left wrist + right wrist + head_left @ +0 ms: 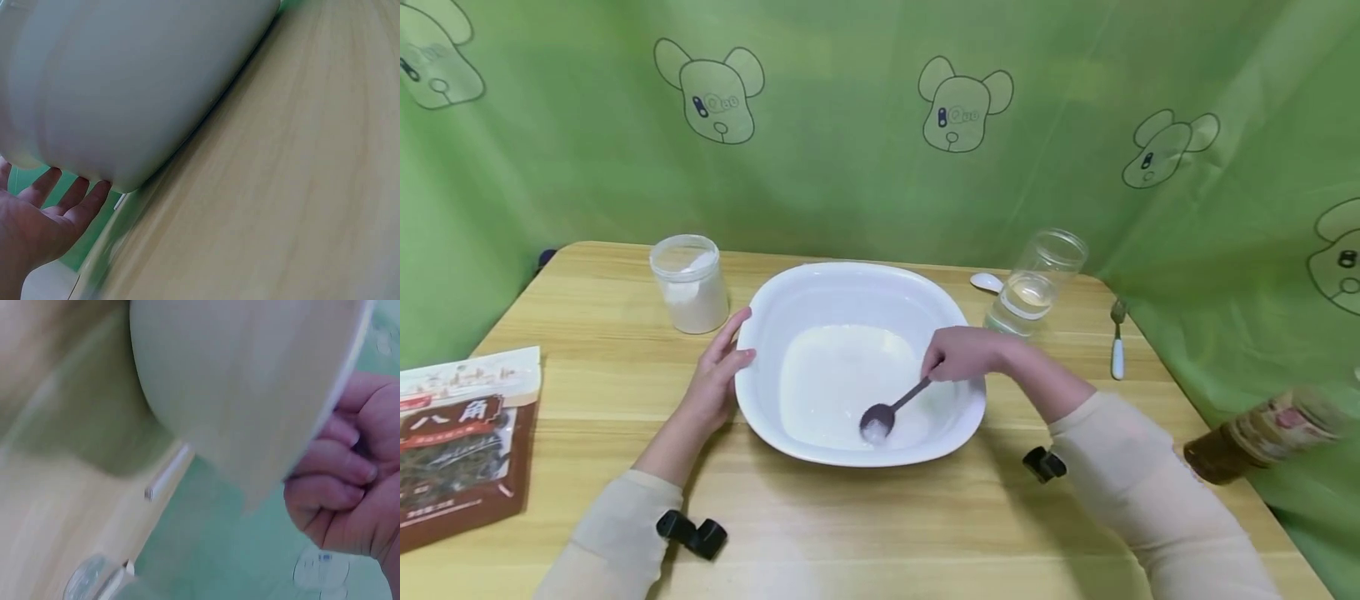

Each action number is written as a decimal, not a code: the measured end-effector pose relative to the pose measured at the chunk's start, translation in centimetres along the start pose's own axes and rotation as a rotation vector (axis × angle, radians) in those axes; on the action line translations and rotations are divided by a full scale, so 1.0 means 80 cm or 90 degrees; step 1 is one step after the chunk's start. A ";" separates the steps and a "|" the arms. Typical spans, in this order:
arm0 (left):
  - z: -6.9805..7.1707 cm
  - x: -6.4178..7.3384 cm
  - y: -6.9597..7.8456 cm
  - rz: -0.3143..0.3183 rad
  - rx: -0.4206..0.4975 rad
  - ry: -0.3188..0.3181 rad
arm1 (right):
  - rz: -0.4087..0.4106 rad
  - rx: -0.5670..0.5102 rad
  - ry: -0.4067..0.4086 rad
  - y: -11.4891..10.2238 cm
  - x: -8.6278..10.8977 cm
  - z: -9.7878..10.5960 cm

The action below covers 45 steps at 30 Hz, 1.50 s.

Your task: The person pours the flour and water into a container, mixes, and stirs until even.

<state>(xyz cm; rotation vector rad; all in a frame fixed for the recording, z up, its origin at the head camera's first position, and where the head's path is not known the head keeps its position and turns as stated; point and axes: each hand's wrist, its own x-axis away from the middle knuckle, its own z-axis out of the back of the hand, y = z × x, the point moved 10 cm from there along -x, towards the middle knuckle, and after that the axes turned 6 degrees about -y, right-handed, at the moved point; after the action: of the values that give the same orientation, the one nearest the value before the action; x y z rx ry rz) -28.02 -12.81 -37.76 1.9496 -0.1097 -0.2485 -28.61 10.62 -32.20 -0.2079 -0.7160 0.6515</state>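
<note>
A white basin (861, 279) holds a whitish liquid (842, 375). My right hand (966, 354) reaches over its right side, fingers curled round the handle of a dark brown spoon (877, 417). The spoon's bowl dips into the liquid near the front wall, with something pale and clear in it. In the right wrist view the curled fingers (331, 469) show beyond the rim, and the basin hides the spoon. My left hand (718, 371) steadies the basin's left side; the left wrist view shows its fairly straight fingertips (103, 186) against the outer wall.
A jar of white powder (696, 292) stands back left, and a brown packet (463, 450) lies at left. Behind my right hand are a glass jar of water (1026, 296) and a white spoon (987, 282). Farther right are a fork (1117, 342) and a tilted brown bottle (1247, 442).
</note>
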 end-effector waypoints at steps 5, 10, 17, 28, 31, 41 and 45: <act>0.001 0.001 -0.002 0.002 0.002 -0.003 | -0.104 0.011 0.116 0.039 0.006 0.036; 0.003 0.001 -0.004 0.001 0.009 0.001 | -0.114 -0.012 0.168 0.036 -0.014 0.044; -0.001 -0.001 -0.004 0.003 0.006 -0.008 | -0.077 -0.059 0.069 0.020 -0.025 0.022; 0.003 0.000 -0.001 0.004 -0.001 0.000 | -0.171 0.034 0.182 0.042 -0.009 0.052; 0.003 0.001 -0.002 0.001 0.005 -0.001 | -0.174 0.018 0.196 0.035 -0.028 0.048; 0.001 0.000 -0.002 -0.009 0.021 -0.013 | -0.061 -0.111 0.125 -0.020 -0.071 0.004; 0.000 -0.001 -0.002 -0.006 0.032 -0.012 | -0.029 -0.108 0.043 -0.031 -0.047 -0.017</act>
<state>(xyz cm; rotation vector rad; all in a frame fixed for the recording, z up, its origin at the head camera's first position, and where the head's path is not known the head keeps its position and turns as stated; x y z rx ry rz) -28.11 -12.72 -37.85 1.9976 -0.1204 -0.2727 -28.62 6.37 -34.31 -0.3665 -0.7094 0.5382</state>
